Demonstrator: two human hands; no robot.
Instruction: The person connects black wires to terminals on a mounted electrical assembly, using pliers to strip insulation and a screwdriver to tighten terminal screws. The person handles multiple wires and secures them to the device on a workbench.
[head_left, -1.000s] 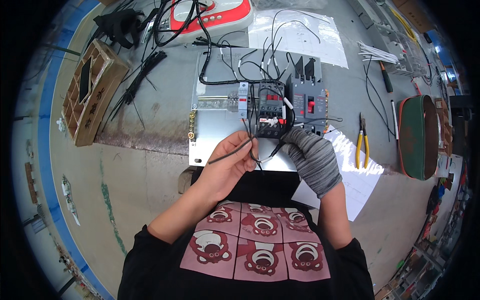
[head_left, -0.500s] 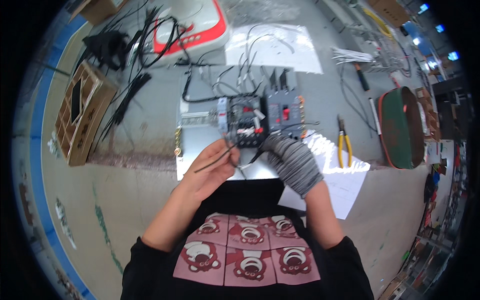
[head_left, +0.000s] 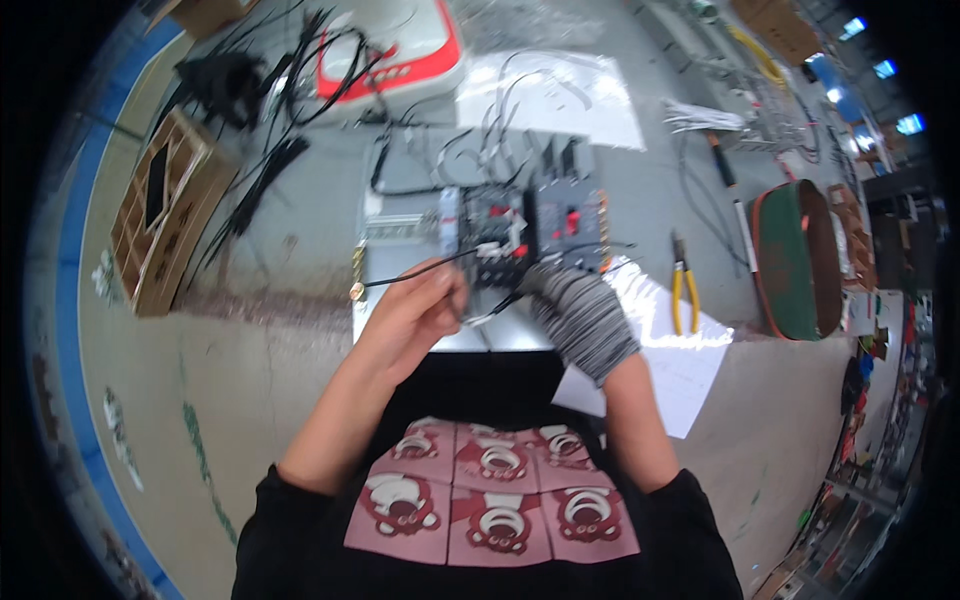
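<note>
On a metal mounting plate (head_left: 400, 320) sit a contactor-like black switch block (head_left: 497, 235) and a larger grey circuit breaker (head_left: 572, 220) with a red toggle. Left of the block, my bare left hand (head_left: 415, 312) is closed in a pinch on a black wire (head_left: 420, 268), whose free end points left across the plate. My right hand (head_left: 585, 322), in a grey striped knit glove, is closed at the block's lower right edge. A short dark strand (head_left: 503, 304) with a whitish part juts from its fingertips; its exact kind is blurred.
Yellow-handled pliers (head_left: 684, 290) lie right of the plate, near a paper sheet (head_left: 690, 370). Farther right stand a green container (head_left: 790, 260) and a screwdriver (head_left: 721, 160). A divided cardboard box (head_left: 165, 215) and black cable bundles (head_left: 260, 190) are at left.
My left hand has turned and shifted slightly left. The black wire's free end has swung up and farther left. The gloved right hand stays almost in place.
</note>
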